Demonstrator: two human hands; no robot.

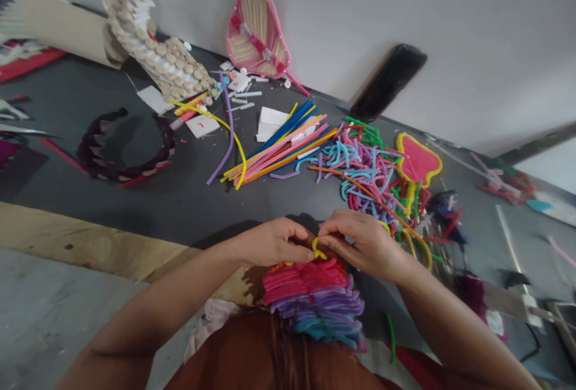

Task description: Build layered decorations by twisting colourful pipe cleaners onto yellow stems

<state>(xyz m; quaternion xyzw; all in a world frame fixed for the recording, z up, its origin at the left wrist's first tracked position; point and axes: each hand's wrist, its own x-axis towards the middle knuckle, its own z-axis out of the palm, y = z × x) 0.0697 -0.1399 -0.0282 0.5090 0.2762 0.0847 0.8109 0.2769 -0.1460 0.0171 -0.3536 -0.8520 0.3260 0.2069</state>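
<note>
A yellow pipe cleaner (317,249) curls into a small loop at the top of a layered piece of bent pipe cleaners (310,297), banded pink-red, purple and blue. The piece hangs at the table's front edge, close to my body. My right hand (362,243) pinches the yellow loop between thumb and fingers. On the loop's other side, my left hand (275,243) has its thumb and fingertips closed at the base of the yellow pipe cleaner, by the top pink-red layer. Exactly what lies under the left fingertips is partly hidden.
Straight pipe cleaners (281,147) lie in a bundle beyond my hands, beside a heap of short bent pieces (364,168). A dark braided headband (126,168) lies left. A phone (389,81) and a pink fan (258,33) lean on the wall. Scissors (418,246) seem to lie right.
</note>
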